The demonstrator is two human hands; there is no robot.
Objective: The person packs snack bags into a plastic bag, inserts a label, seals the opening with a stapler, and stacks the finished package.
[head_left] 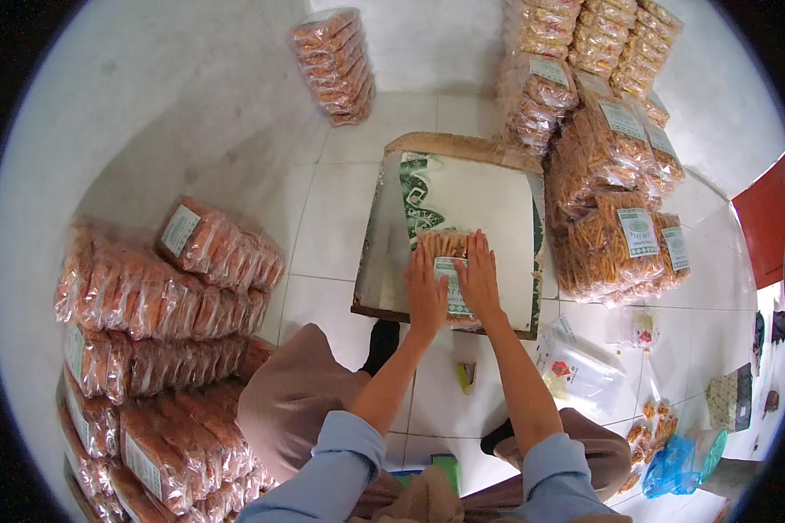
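Note:
A clear packet of brown stick snacks [445, 243] with a pale green label lies on a low board-topped table [488, 192]. Flat against the packet's left side rests my left hand [427, 292], its fingers stretched out and pointing away from me. My right hand [478, 277] lies on the packet's right side, fingers extended too. Between the two hands part of the label shows. The packet's near end sits close to the table's front edge. Neither hand is wrapped round anything.
Stacked snack packets stand at the left [174, 296], back [333, 65] and right [619, 157]. On the floor are a yellow-green tool [466, 377], plastic bags [584, 370], a blue bag [672, 468] and a patterned box [729, 399]. My legs flank the table's front.

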